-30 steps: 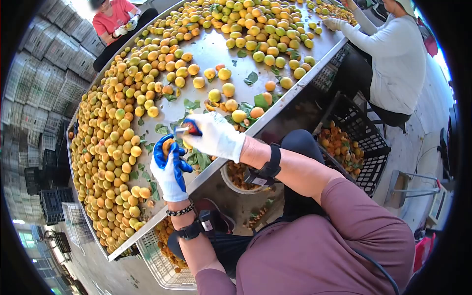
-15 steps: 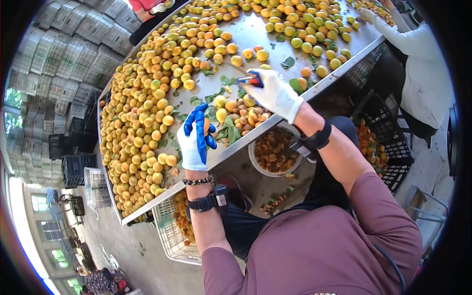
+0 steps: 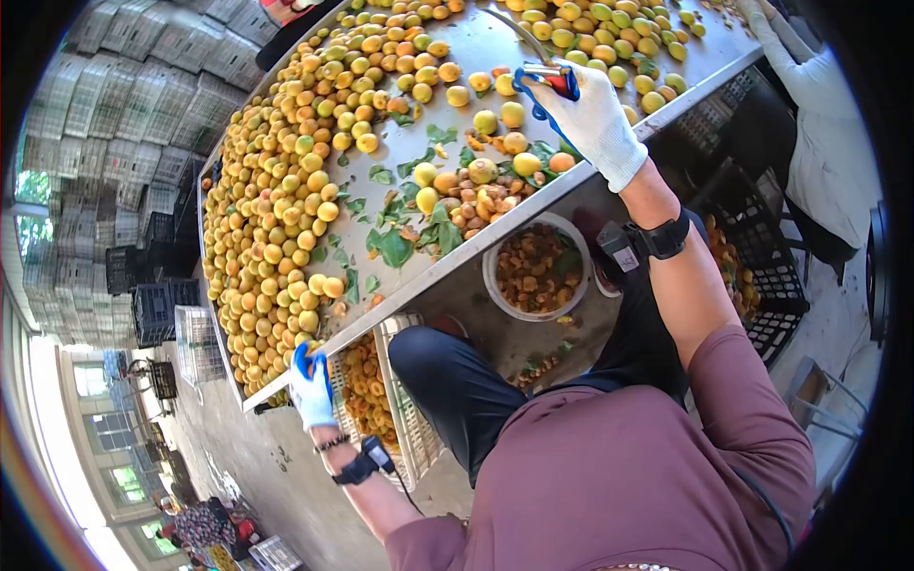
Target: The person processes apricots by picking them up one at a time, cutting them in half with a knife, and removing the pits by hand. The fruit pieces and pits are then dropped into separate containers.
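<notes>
My left hand [image 3: 310, 388], in a white glove with blue-coated fingers, is at the table's near edge. Its fingers curl at a yellow-orange apricot [image 3: 312, 347], largely hidden by them. Up and to the right, over the metal table [image 3: 428, 295], my gloved right hand [image 3: 590, 119] grips a red-handled knife [image 3: 564, 84]; a thin, curved blade reaches away from the fist. Between the hands, a heap of brown pits [image 3: 481, 202] lies by the rim among green leaves [image 3: 392, 247] and a few whole apricots.
A big pile of apricots [image 3: 271, 219] covers the table's left side. Below the edge stand a white bucket [image 3: 491, 276] of brownish scraps and a pale crate [image 3: 405, 390] of apricot halves. A black crate [image 3: 762, 285] and a co-worker's white sleeve [image 3: 804, 81] are at right. Stacked crates [image 3: 105, 114] line the left.
My left hand has moved down and left, from beside the pit heap to the table's near edge. My right hand has moved up and right with the knife.
</notes>
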Action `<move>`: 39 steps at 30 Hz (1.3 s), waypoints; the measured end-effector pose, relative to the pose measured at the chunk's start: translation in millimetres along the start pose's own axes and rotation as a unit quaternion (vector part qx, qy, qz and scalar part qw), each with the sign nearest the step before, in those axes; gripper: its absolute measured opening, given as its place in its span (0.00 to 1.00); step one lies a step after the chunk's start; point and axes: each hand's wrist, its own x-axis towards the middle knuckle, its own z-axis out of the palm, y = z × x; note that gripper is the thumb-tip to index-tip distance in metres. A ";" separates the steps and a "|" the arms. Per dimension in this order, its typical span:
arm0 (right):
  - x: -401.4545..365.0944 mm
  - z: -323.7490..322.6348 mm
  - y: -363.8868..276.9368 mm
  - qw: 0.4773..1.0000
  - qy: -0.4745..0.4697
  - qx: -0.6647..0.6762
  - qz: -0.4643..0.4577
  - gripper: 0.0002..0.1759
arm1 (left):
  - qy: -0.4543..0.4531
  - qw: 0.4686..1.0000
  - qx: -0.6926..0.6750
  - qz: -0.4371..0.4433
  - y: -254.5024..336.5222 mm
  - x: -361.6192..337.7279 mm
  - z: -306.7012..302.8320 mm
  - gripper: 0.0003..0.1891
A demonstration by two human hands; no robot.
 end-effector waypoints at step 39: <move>10.7 -4.6 0.4 0.994 -0.015 0.070 0.077 0.14 | -0.302 0.790 -0.476 0.241 337.6 109.7 179.4 0.23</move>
